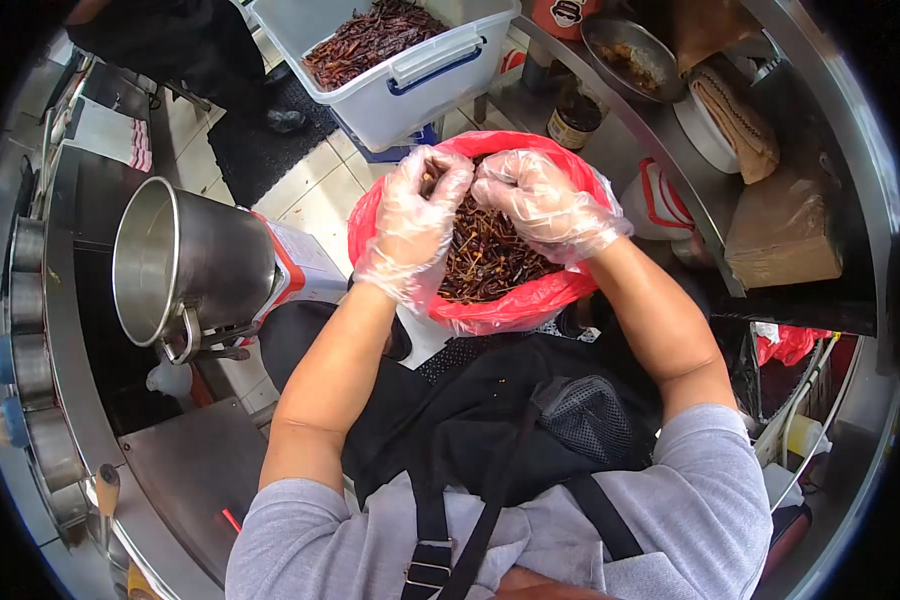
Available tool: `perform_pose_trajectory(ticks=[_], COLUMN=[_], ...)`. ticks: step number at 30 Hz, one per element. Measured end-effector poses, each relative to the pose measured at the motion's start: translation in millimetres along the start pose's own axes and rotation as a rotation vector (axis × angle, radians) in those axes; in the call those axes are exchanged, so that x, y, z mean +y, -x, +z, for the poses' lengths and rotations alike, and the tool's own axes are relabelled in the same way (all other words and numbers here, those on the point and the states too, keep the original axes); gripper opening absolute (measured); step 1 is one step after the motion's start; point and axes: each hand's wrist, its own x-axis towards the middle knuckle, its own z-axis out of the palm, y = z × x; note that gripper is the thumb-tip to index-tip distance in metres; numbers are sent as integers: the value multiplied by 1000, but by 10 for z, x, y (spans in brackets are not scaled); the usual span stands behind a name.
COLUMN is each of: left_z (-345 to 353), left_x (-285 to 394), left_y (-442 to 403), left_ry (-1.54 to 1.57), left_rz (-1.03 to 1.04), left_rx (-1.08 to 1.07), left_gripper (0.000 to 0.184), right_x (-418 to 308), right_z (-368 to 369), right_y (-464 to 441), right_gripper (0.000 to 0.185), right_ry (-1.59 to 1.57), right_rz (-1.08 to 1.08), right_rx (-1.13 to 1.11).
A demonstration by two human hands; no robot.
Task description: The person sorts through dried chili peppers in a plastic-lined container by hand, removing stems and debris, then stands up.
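Both hands wear clear plastic gloves and meet over the far side of a red plastic bag [490, 315]. Inside the bag lie many dark dried chilies [490, 262], with paler stems among them. My left hand [420, 215] is closed, fingers curled round a brownish bit that looks like dried chili. Close beside it, my right hand [550, 205] is pinched shut, and what its fingertips hold is hidden. Beyond the bag stands a clear plastic tub [410, 110] with more dried chilies [375, 42] in it.
A large steel pot [210, 265] lies tipped to the left, near a white and red box [305, 270]. On the right, a steel shelf holds a pan [630, 60], a folded brown cloth [735, 120] and a cardboard box [785, 230]. Another person's dark-clothed leg [185, 50] is at upper left.
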Motion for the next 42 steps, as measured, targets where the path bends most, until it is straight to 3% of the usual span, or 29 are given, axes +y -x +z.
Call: perform_pose_trajectory(ticks=[3,6,7,8,10,11,12,14,15,16,18,22,24,26,28,31,35,38,40,42], left_z=[72,100,102,77,-14,-116,-179,-370,-381,-376,-360,-375,-394,-401,-329,-223,-205,-135,-93,-117], left_x=[3,-29,-11,-20,47,-53,2,-94,-38,9,68,94,48,-4,51,151,-89,-133,-98,-65], left_y=[44,72,64,11,-70,-134,-149,-208,-206,-195,-167,-134,-130,-130,-57,31,-3,-13,27,23], left_ry=[-309,-366,-315,-312,-144,44,196,371,422,421,510,438,386,283,240,116,-6,-76,113,70], left_rz=[310,407,317,364,48,-26,-19,-7,-40,-41,-103,-143,-150,-163,-234,-298,-233,-231,-319,-319], left_rx=[35,71,103,170,268,285,270,206,205,205,191,109,93,52,44,-135,-325,-275,-220,-251], left_gripper=[8,6,7,8,12,12,13,13,13,13,11,7,3,6,13,18,16,13,11,10], right_x=[185,284,140,-4,-266,-216,-149,70,65,-316,91,43,-163,-47,-75,-82,-114,-85,-27,-71], right_z=[77,70,-8,-59,-105,-147,-164,-146,-2,89,128,59,15,-103,-133,-9,4,-1,-18,20], right_y=[-60,-117,-118,-80,3,19,30,35,39,78,107,41,35,10,37,81,91,109,94,123], right_gripper=[31,30,33,33,37,42,42,39,31,32,12,9,9,8,7,8,13,18,20,10], right_ry=[-4,74,296,296,834,949,951,870,436,318,767,935,736,574,261,-99,-165,-191,-270,-334], right_rz=[-48,35,75,76,182,135,133,-122,96,619,-159,-281,-29,-204,-124,-57,56,0,6,32], right_rx=[103,158,108,109,-87,-174,-175,-264,-193,-191,-257,-260,-194,-123,-85,-7,-46,-95,-117,-30])
